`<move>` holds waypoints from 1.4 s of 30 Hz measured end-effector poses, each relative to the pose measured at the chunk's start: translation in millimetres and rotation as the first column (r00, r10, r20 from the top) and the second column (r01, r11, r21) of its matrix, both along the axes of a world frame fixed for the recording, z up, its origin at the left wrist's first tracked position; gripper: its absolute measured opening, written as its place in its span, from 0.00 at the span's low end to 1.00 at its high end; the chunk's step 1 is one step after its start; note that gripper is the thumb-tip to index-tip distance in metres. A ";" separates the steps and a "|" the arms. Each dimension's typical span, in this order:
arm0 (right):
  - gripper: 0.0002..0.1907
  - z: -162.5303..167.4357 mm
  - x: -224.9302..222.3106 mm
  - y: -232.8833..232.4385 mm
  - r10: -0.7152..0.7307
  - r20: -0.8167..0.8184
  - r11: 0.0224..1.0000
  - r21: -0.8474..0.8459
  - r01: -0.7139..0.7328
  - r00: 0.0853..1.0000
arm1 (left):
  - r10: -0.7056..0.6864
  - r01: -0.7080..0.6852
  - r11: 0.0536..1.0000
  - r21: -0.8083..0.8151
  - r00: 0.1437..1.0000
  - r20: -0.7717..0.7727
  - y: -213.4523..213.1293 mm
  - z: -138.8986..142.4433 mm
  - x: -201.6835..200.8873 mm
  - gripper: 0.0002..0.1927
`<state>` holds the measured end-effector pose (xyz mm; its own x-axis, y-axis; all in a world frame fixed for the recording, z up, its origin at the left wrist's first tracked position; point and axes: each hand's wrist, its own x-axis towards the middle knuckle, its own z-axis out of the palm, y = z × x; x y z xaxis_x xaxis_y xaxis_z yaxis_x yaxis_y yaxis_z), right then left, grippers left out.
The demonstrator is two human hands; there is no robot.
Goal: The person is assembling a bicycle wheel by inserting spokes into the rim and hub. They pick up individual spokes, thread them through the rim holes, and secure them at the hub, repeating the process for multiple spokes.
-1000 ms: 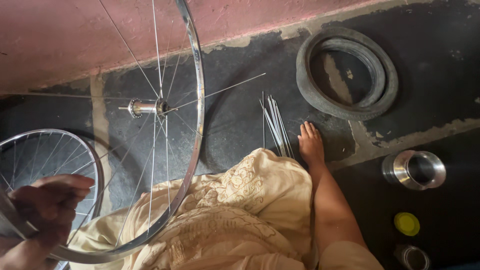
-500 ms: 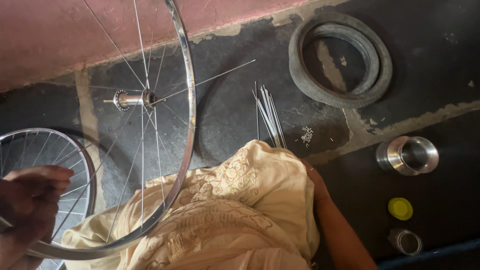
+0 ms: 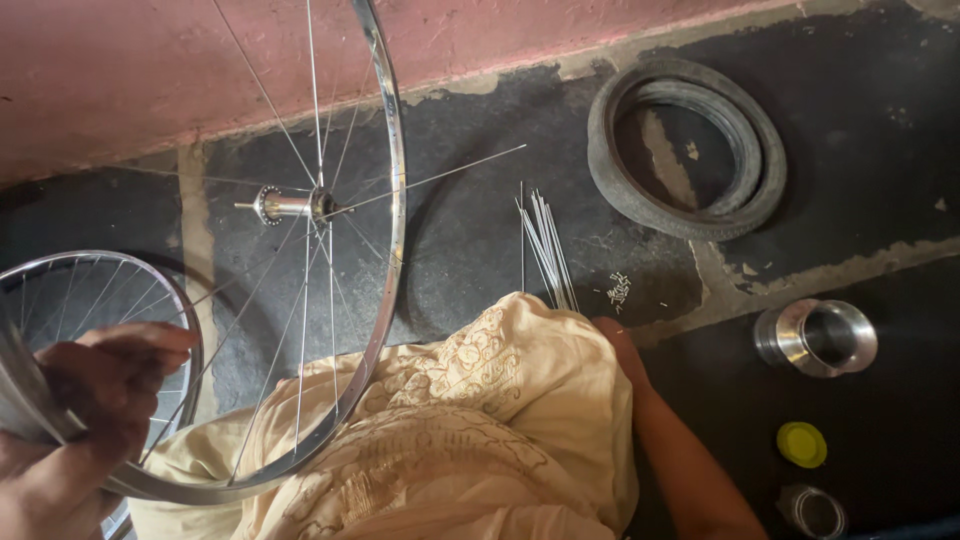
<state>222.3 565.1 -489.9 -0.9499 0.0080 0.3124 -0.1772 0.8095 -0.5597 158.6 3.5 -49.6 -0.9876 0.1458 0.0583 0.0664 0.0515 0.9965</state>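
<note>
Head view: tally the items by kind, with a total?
Spoked wheels: 2, the held wheel and the floor wheel
Tyres: 1, black tyre
Loose spoke bundles: 1
Steel cups: 1
Yellow lids: 1
Glass jars: 1
Total: 7

The bicycle wheel is a bare metal rim with no tyre, shiny silver and dotted with small spoke holes along its inner face. It stands nearly on edge and tilts a little, so the rim shows as a long narrow curve from the top of the view down to the lower left, where it rests against cream embroidered cloth over the lap. Its hub sits in the middle with a short axle pointing left. Thin steel spokes fan from the hub to the rim; one loose spoke sticks out to the right past the rim, its far end free
</note>
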 end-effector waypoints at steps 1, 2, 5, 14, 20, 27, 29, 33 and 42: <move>0.12 1.1 -2.8 1.5 0.002 0.002 1.000 -0.004 -0.002 1.000 | 0.006 -0.006 1.000 -0.009 1.000 -0.013 1.8 1.0 0.5 0.14; 0.11 2.9 -7.3 4.6 0.011 0.002 1.000 -0.008 -0.011 1.000 | 0.010 -0.011 1.000 -0.018 1.000 -0.027 2.6 1.9 0.3 0.15; 0.10 8.6 -18.9 10.1 0.029 0.008 0.999 -0.018 -0.029 1.000 | 0.026 -0.026 0.999 -0.042 1.000 -0.004 2.9 3.8 -0.6 0.15; 0.15 47.6 -32.5 28.5 -0.058 -0.246 0.994 0.072 0.078 0.968 | -0.069 0.072 0.994 0.081 0.997 -0.036 -6.9 -7.0 -3.0 0.13; 0.29 47.5 -44.2 75.6 -0.774 -0.232 0.528 0.275 0.803 0.589 | -0.084 0.089 0.985 0.147 0.996 -0.040 -6.7 -7.0 -5.2 0.11; 0.28 34.2 -10.9 33.7 -0.573 -0.141 0.525 0.693 0.494 0.807 | -0.135 0.160 0.971 0.176 0.980 -0.149 15.6 10.9 -1.9 0.07; 0.21 40.5 -2.6 29.2 -0.549 -0.062 0.586 0.683 0.436 0.834 | -0.203 0.247 0.947 0.207 0.956 -0.212 17.2 10.8 -10.3 0.12; 0.09 54.5 3.0 27.3 -0.675 0.077 0.625 0.588 0.513 0.734 | -0.250 0.280 0.952 0.120 0.943 -0.219 9.9 11.0 -16.6 0.06; 0.08 147.5 2.0 -26.8 -0.430 0.162 0.528 -0.753 0.393 0.888 | -0.213 0.229 0.971 0.069 0.959 -0.188 18.7 26.0 -23.4 0.15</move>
